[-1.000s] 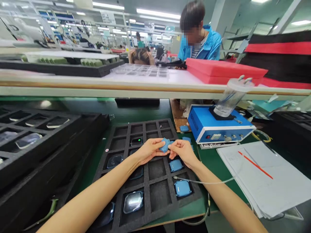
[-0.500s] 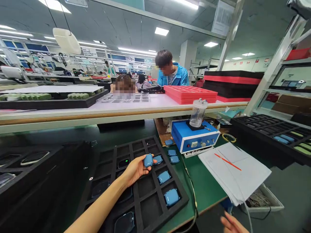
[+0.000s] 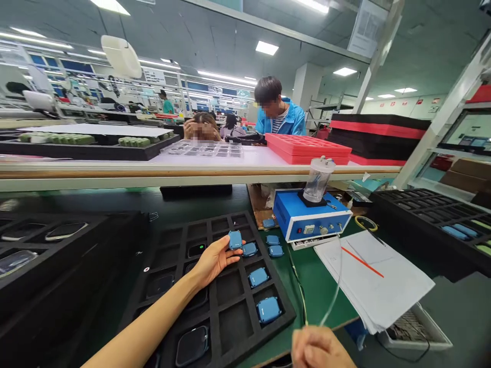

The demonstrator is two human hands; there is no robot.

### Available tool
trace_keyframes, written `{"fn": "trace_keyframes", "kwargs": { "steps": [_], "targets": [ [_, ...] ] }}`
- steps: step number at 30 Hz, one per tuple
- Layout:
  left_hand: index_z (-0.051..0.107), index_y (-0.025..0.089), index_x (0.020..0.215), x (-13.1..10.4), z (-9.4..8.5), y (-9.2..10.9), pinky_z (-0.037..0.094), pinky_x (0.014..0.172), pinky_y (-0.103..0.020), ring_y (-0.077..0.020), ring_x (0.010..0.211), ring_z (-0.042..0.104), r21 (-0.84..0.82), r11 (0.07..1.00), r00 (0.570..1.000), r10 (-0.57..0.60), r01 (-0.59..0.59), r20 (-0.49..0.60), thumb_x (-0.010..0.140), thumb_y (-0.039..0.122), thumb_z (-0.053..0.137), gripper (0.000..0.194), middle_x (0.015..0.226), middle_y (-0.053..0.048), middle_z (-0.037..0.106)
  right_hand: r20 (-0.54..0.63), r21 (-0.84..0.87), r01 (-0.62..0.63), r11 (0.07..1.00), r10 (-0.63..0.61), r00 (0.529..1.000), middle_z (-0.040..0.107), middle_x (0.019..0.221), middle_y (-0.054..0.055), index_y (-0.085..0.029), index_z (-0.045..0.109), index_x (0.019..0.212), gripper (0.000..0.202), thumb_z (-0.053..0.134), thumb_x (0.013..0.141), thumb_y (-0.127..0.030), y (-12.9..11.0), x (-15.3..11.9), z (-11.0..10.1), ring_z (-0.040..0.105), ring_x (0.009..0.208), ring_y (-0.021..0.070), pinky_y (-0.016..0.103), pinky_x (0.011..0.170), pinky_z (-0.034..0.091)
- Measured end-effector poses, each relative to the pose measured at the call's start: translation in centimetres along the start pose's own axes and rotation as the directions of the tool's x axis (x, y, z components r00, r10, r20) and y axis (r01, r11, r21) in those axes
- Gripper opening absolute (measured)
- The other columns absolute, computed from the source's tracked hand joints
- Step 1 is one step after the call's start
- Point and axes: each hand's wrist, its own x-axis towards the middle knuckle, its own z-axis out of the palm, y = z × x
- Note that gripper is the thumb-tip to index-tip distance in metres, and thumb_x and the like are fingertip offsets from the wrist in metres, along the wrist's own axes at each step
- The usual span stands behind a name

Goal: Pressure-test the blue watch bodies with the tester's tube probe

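Note:
Over the black foam tray (image 3: 287, 309), my left hand (image 3: 215, 261) holds a small blue watch-shaped case (image 3: 235, 239) between thumb and fingers. Another blue case (image 3: 249, 249) sits in the tray just right of it, and two more blue cases (image 3: 268, 309) lie in the right column. Dark-screened pieces (image 3: 193, 346) fill some left compartments. My right hand (image 3: 316, 347) is closed at the bottom edge, right of the tray, at the lower end of a thin clear tube (image 3: 334, 296); blur hides the exact grip.
A blue control box (image 3: 312, 217) bears a clear canister (image 3: 317, 180). Loose blue cases (image 3: 273, 240) lie beside the tray. Papers (image 3: 378, 276) with a red strip are at right. A shelf (image 3: 230, 174) crosses ahead, with people behind it. Black trays (image 3: 72, 266) stand left.
My right hand has moved left from the lower right and closed, and the tube has shifted left with it. My left hand keeps the blue case, slightly higher in view. The view has shifted a little.

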Motion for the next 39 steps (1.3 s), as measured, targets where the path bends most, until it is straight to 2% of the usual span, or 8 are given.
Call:
{"fn": "trace_keyframes", "kwargs": {
  "steps": [2,6,9,12,14,23,28,39],
  "targets": [
    [0.060,0.010,0.101,-0.1,0.0,0.1,0.055,0.059,-0.024,-0.0166,0.072,0.066,-0.004,0.999,0.999,0.034,-0.034,-0.014,0.085,0.020,0.053,0.020,0.101,-0.015,0.067,0.148,-0.025,0.033,0.999,-0.029,0.989,0.051,0.051,-0.002,-0.013,0.063,0.074,0.030,0.066,0.076,-0.044,-1.8,3.4,1.3,0.049,0.039,0.0071,0.018,0.040,0.036],
    [0.060,0.015,0.105,-0.2,-0.1,0.3,0.055,0.063,-0.024,-0.0165,0.076,0.066,0.002,0.997,0.997,0.076,-0.076,-0.019,0.080,0.020,0.063,0.026,0.105,-0.010,0.066,0.221,-0.008,0.106,0.994,-0.102,0.970,0.060,0.058,0.000,-0.014,0.058,0.070,0.026,0.068,0.074,-0.038,-4.4,9.7,3.2,0.053,0.037,0.0096,0.020,0.036,0.040],
    [0.061,0.016,0.106,-0.1,-0.2,0.3,0.054,0.065,-0.026,-0.0176,0.076,0.065,0.011,0.997,0.997,0.076,-0.076,-0.011,0.076,0.023,0.067,0.031,0.099,-0.009,0.066,0.137,-0.046,0.205,0.978,-0.197,0.971,0.060,0.056,-0.001,-0.015,0.057,0.072,0.024,0.065,0.077,-0.037,-4.2,13.6,3.2,0.051,0.037,0.0090,0.020,0.038,0.041],
    [0.060,0.017,0.108,-0.1,-0.2,0.1,0.053,0.067,-0.028,-0.0186,0.076,0.065,0.047,0.997,0.998,0.053,-0.055,0.029,0.073,0.025,0.070,0.037,0.096,-0.009,0.066,-0.074,-0.033,0.290,0.956,-0.292,0.954,0.060,0.057,-0.002,-0.016,0.058,0.074,0.017,0.065,0.078,-0.031,-2.9,16.0,2.2,0.052,0.041,0.0079,0.019,0.042,0.043],
    [0.061,0.017,0.109,0.0,-0.1,0.0,0.052,0.069,-0.029,-0.0185,0.076,0.065,0.088,0.995,0.997,0.039,-0.045,0.067,0.072,0.026,0.072,0.039,0.096,-0.008,0.066,-0.154,0.017,0.295,0.955,-0.290,0.945,0.060,0.060,-0.002,-0.016,0.058,0.074,0.015,0.065,0.076,-0.028,-2.0,16.5,1.4,0.052,0.044,0.0083,0.020,0.043,0.044],
    [0.064,0.018,0.110,0.1,0.0,-0.1,0.049,0.070,-0.030,-0.0195,0.074,0.064,0.296,0.955,0.972,-0.040,-0.031,0.233,0.069,0.029,0.073,0.043,0.097,-0.008,0.068,-0.159,-0.095,0.331,0.939,-0.343,0.926,0.060,0.057,-0.002,-0.017,0.055,0.072,0.007,0.060,0.078,-0.020,-1.1,15.5,0.4,0.051,0.042,0.0090,0.020,0.040,0.042],
    [0.065,0.019,0.109,0.2,0.0,-0.2,0.049,0.076,-0.031,-0.0175,0.075,0.062,0.343,0.939,0.967,-0.066,-0.022,0.244,0.068,0.028,0.074,0.043,0.094,-0.005,0.069,-0.141,-0.132,0.304,0.943,-0.322,0.936,0.062,0.056,-0.001,-0.016,0.056,0.071,0.006,0.058,0.077,-0.018,-1.3,15.2,0.5,0.052,0.040,0.0096,0.020,0.039,0.044],
    [0.067,0.019,0.108,0.3,0.0,-0.3,0.047,0.066,-0.024,-0.0122,0.066,0.054,0.406,0.912,0.969,-0.050,-0.054,0.240,0.069,0.031,0.072,0.041,0.088,-0.003,0.068,-0.149,-0.243,0.281,0.928,-0.322,0.935,0.064,0.057,-0.001,-0.019,0.056,0.071,0.007,0.055,0.077,-0.015,-1.8,14.8,0.9,0.057,0.041,0.0110,0.022,0.040,0.048]
  ]
}}
